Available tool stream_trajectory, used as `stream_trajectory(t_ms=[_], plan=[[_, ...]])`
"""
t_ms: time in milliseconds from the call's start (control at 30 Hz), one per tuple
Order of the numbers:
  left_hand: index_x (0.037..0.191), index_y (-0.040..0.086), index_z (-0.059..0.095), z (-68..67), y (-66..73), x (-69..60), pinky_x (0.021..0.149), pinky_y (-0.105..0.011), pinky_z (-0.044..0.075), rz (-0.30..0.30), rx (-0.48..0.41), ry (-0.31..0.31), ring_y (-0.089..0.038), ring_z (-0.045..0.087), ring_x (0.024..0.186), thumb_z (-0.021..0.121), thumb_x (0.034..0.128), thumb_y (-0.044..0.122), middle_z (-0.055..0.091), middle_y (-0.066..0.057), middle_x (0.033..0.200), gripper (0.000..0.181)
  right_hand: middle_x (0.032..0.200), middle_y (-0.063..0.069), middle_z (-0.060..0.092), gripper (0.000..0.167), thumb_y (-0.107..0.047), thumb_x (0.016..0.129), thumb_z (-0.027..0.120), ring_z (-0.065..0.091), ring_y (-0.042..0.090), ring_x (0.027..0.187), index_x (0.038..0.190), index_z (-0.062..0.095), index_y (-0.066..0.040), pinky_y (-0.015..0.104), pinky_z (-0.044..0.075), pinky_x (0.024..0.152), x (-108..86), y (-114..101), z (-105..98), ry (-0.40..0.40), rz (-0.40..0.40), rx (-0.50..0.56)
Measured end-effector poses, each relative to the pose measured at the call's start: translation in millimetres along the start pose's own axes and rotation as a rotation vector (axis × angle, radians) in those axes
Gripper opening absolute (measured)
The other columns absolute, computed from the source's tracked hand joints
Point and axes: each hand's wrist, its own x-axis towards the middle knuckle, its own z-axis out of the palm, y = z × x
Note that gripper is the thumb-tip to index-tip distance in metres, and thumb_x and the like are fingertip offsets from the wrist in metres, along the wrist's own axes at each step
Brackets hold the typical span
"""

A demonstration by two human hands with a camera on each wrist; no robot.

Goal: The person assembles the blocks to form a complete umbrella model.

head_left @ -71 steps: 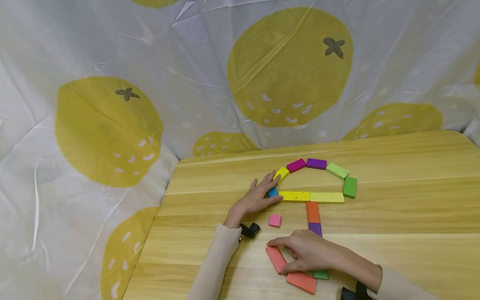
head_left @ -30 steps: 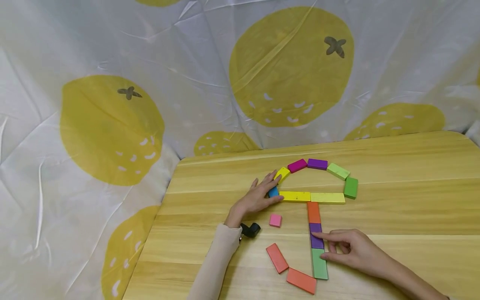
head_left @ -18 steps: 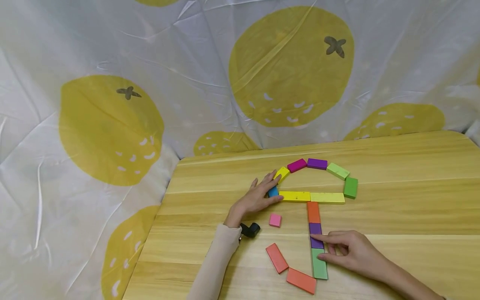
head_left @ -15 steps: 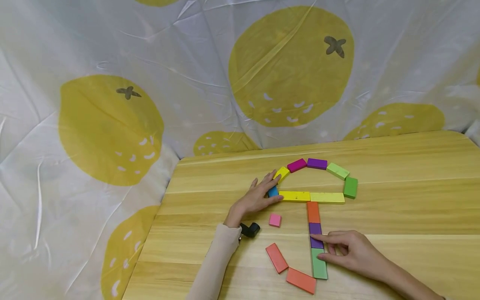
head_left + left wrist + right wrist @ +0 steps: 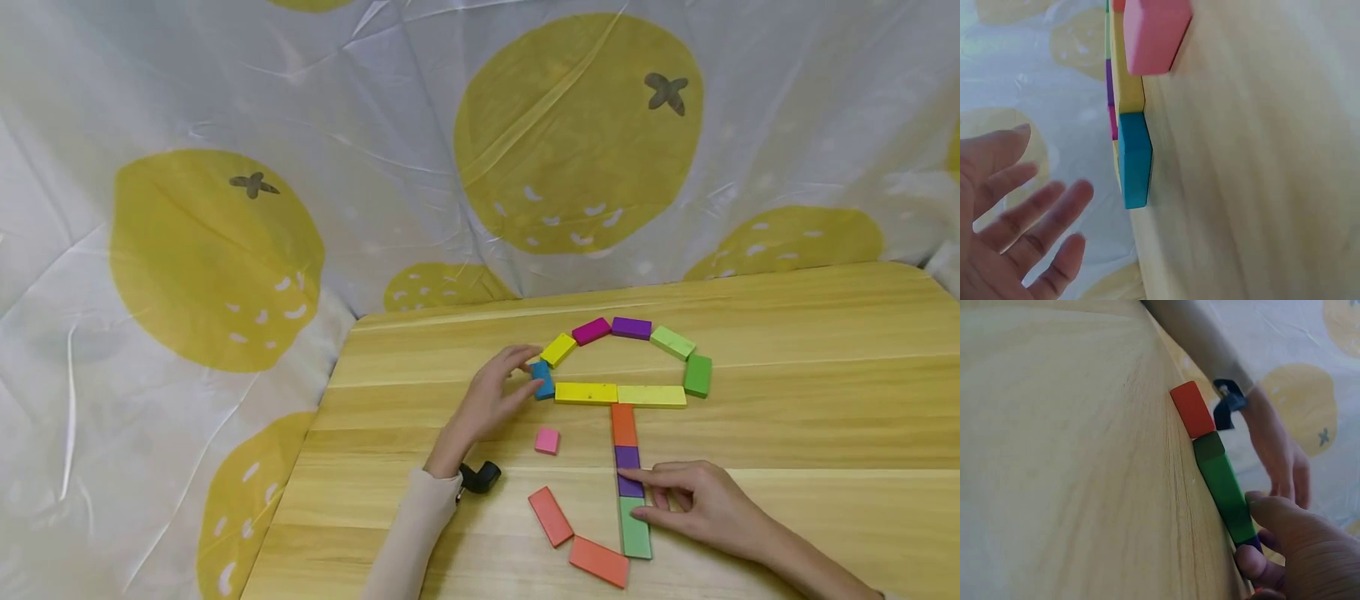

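Flat coloured wooden blocks form an umbrella-like outline on the table. My left hand [image 5: 480, 400] hovers at the blue block [image 5: 543, 382] on the outline's left end, thumb and fingers spread. In the left wrist view that hand stands apart from the blue block [image 5: 1135, 159], with nothing in it. My right hand [image 5: 705, 504] lays its index fingertip on the purple block [image 5: 628, 458] and its thumb on the green block [image 5: 637, 540]. These two stand in line under the orange-red block [image 5: 623, 425]. Two coral blocks [image 5: 550, 517] continue from the green one's lower end, curving left.
A loose pink cube [image 5: 547, 442] lies left of the stem. Yellow [image 5: 585, 393] and pale yellow [image 5: 651, 396] blocks make a straight bar below the arch. Behind the wooden table [image 5: 390, 500] hangs a lemon-print cloth [image 5: 390, 167]. A black wrist camera [image 5: 482, 477] hangs under the left wrist.
My left hand has drawn back leftward off the yellow and blue blocks. Earlier my right hand moved from the coral blocks to the stem, where it stays. The blocks look unmoved.
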Motion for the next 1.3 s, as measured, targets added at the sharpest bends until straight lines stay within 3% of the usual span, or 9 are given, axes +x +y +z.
stream_trajectory(t_ms=[67,133,233,333,500,733,1000,1300], plan=[[0.127,0.004,0.071,-2.3,3.8,-12.9,0.083,-0.035,0.059,0.036,-0.008,-0.007,-0.021,0.070,0.092,0.074,0.0970,0.017,0.069,-0.011,0.128,0.033,0.073,-0.025,0.052,0.043,-0.025,0.085,0.087,0.039,-0.010,0.059,0.126,0.076,-0.024,0.009,0.031,0.050,0.3,-0.6,0.5,0.005,0.005,-0.004],[0.117,0.005,0.076,-1.8,5.6,-26.5,0.069,-0.025,0.054,0.047,-0.032,-0.058,-0.013,0.063,0.076,0.077,0.0946,0.017,0.072,-0.009,0.116,0.025,0.072,-0.025,0.052,0.042,-0.024,0.084,0.087,0.039,-0.010,0.059,0.125,0.076,-0.023,0.009,0.031,0.050,0.4,-1.0,0.8,0.009,0.003,-0.005],[0.117,0.008,0.076,1.2,5.9,-43.6,0.063,-0.017,0.047,0.018,-0.086,-0.159,-0.006,0.053,0.068,0.080,0.0921,0.019,0.073,-0.006,0.113,0.028,0.071,-0.026,0.052,0.042,-0.023,0.084,0.087,0.039,-0.011,0.059,0.125,0.077,-0.022,0.009,0.031,0.049,0.4,-0.8,0.8,0.012,0.002,-0.002],[0.129,0.012,0.073,3.7,7.0,-52.3,0.064,-0.015,0.045,-0.027,-0.079,-0.234,-0.004,0.052,0.069,0.082,0.0905,0.023,0.069,-0.004,0.119,0.041,0.071,-0.026,0.052,0.042,-0.023,0.084,0.087,0.038,-0.011,0.058,0.125,0.077,-0.022,0.009,0.031,0.049,0.5,-0.2,0.5,0.010,0.006,0.007],[0.128,0.016,0.073,7.6,12.5,-52.7,0.067,-0.014,0.043,-0.054,-0.009,-0.285,-0.003,0.051,0.072,0.081,0.0910,0.025,0.062,0.000,0.123,0.039,0.071,-0.025,0.052,0.042,-0.022,0.084,0.087,0.038,-0.011,0.058,0.125,0.077,-0.021,0.010,0.031,0.048,0.4,-0.5,0.2,0.009,0.015,0.014],[0.117,0.016,0.076,3.0,12.2,-53.9,0.070,-0.016,0.045,-0.053,-0.019,-0.296,-0.010,0.055,0.081,0.078,0.0935,0.021,0.065,0.002,0.114,0.024,0.071,-0.024,0.053,0.042,-0.021,0.084,0.087,0.039,-0.010,0.057,0.125,0.077,-0.021,0.009,0.030,0.048,1.1,0.9,0.8,0.008,0.001,0.016],[0.116,0.010,0.077,-10.9,3.3,-57.2,0.073,-0.019,0.049,-0.028,-0.090,-0.334,-0.011,0.055,0.083,0.079,0.0913,0.009,0.068,-0.003,0.114,0.025,0.071,-0.025,0.053,0.042,-0.021,0.084,0.088,0.039,-0.010,0.058,0.125,0.077,-0.022,0.009,0.030,0.048,0.9,2.6,0.1,0.003,-0.005,0.013],[0.114,0.013,0.077,-16.8,1.7,-60.6,0.070,-0.018,0.047,-0.096,-0.188,-0.395,-0.005,0.052,0.080,0.080,0.0909,0.011,0.068,-0.001,0.112,0.024,0.070,-0.024,0.054,0.043,-0.020,0.083,0.088,0.037,-0.012,0.058,0.125,0.077,-0.020,0.009,0.030,0.048,0.9,1.5,0.6,0.013,-0.005,0.025]])
